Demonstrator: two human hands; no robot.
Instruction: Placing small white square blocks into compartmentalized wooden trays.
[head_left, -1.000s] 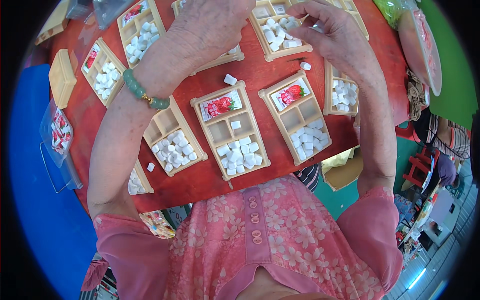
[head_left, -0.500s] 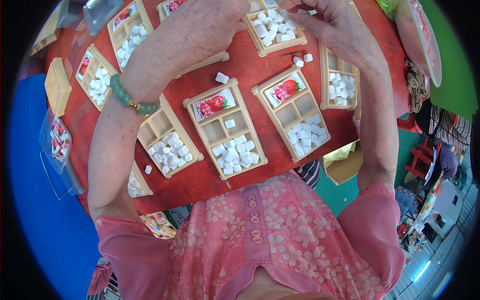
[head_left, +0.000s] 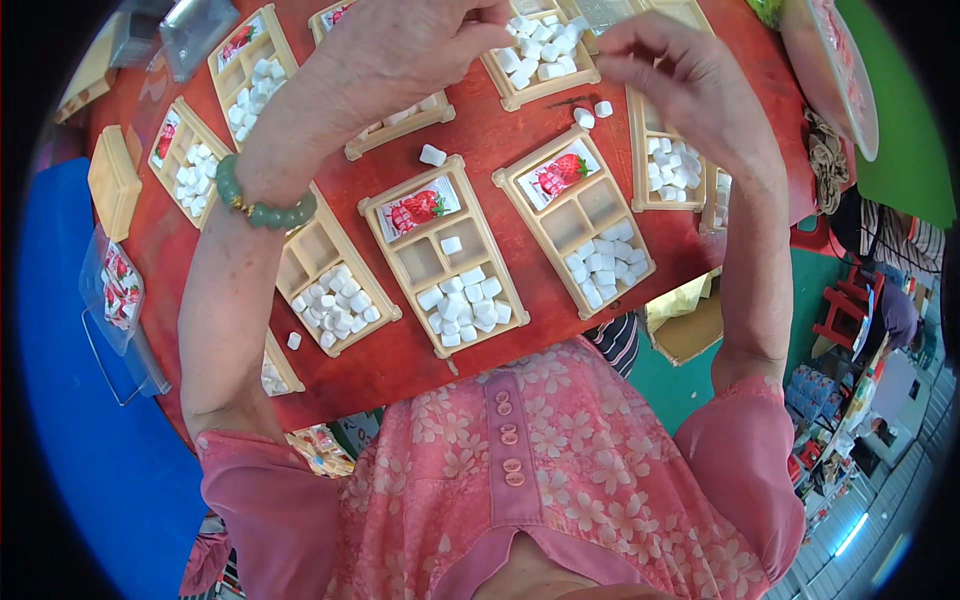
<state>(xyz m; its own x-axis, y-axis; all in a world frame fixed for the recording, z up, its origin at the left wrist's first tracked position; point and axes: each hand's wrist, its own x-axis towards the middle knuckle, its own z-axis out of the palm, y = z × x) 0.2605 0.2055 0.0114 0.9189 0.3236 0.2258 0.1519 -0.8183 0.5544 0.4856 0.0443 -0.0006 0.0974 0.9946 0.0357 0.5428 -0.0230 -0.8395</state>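
Over the far middle of the red table, my hands flank a beige compartment tray point(head_left: 540, 92) heaped with small white marshmallows point(head_left: 545, 45). My left hand point(head_left: 425, 35), a green bead bracelet on its wrist, hovers at the tray's left edge. Its fingers are bent, thumb and forefinger apart, and the top edge of the picture cuts it off. At the tray's right side my right hand point(head_left: 685, 80) has curved fingers spread from the thumb, with nothing visible between them. A clear plastic piece point(head_left: 605, 12) lies just beyond its fingertips, partly cut off.
Nearer me stand more beige trays, one point(head_left: 445, 255) in the middle and one point(head_left: 575, 225) to its right, each with marshmallows and a strawberry-printed packet. Loose marshmallows point(head_left: 432, 155) lie between them. Clear lids point(head_left: 198, 35) are at the far left, a pink-filled bowl point(head_left: 830, 80) at the right.
My hands have drawn apart at the far tray; the right one has come down and its fingers have spread from the tray's edge. The clear piece beyond it now shows.
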